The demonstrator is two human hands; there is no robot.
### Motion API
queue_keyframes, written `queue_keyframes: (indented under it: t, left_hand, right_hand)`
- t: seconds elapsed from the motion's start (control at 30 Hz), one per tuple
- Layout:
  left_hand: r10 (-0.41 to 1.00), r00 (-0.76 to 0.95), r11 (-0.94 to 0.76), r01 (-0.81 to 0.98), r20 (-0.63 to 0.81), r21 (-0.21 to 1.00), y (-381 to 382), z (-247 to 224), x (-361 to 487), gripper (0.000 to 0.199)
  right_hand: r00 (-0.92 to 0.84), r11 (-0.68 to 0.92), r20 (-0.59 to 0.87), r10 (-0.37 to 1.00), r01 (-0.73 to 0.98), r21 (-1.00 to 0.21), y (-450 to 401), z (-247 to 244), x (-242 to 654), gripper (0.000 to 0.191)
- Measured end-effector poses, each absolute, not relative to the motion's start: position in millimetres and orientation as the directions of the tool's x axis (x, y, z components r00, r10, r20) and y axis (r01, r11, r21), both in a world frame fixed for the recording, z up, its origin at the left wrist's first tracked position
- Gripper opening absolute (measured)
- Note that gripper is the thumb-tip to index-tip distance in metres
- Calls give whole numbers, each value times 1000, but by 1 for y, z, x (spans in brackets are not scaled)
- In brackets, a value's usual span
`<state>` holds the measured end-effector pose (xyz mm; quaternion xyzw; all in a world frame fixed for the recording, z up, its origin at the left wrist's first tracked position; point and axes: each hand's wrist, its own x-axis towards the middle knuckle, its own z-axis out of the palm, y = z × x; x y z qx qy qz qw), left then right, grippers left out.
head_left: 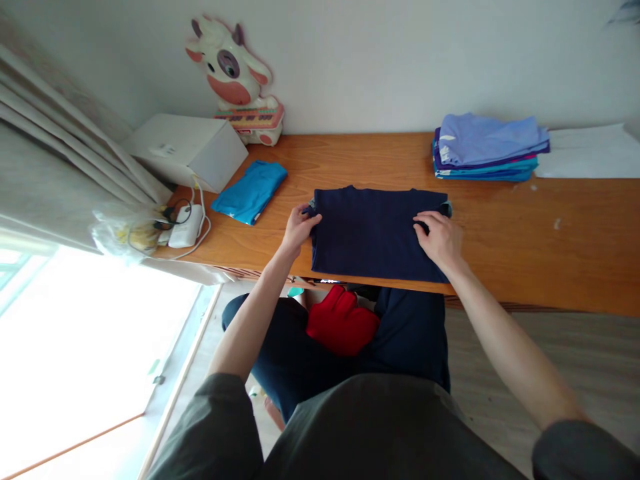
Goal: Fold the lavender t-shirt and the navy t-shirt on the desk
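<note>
A dark navy garment [373, 233], folded into a wide rectangle, lies flat along the front edge of the wooden table. At its left edge, my left hand [299, 230] pinches the cloth between thumb and fingers near the upper corner. My right hand [440, 239] rests over the upper right part, its fingers bent and closed on the fabric by the right edge. Bits of a lighter lining or print show at both upper corners. Left of the garment is a folded bright blue garment [251, 192], apart from my hands.
A stack of folded clothes [493, 148] stands at the back right beside white paper [590, 152]. At the left are a white box [193, 150], a cow toy keyboard [235, 80], a power strip [187, 225] with cables and a plastic bag [125, 233]. A red cushion-like object [343, 323] sits on my lap.
</note>
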<state>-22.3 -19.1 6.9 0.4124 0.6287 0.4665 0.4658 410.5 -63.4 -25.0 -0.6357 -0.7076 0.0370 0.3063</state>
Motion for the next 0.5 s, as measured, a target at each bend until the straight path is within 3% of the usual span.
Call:
queue_keyframes:
  t: [0.1,0.17,0.37,0.5]
  left_hand:
    - [968,-241,57,499,76,865,-15,-8,-21,57]
    - [960,-216,-4,626,177,780,-15,-15,-22,52]
    - [970,-78,-111,706,232,699,-13,-23,-28,52]
    - [963,-146,-58,709,228,703,-10,-27,-31,67]
  right_hand:
    - [-54,215,406,912,907,-362,-65,-29,409,36]
    - [-76,235,414,907,908,-347,-61,-31,413,36]
    - [-83,249,423,902,901,-355,-55,-36,418,34]
    - [-81,249,418,905,896,-367,-58,-35,416,33]
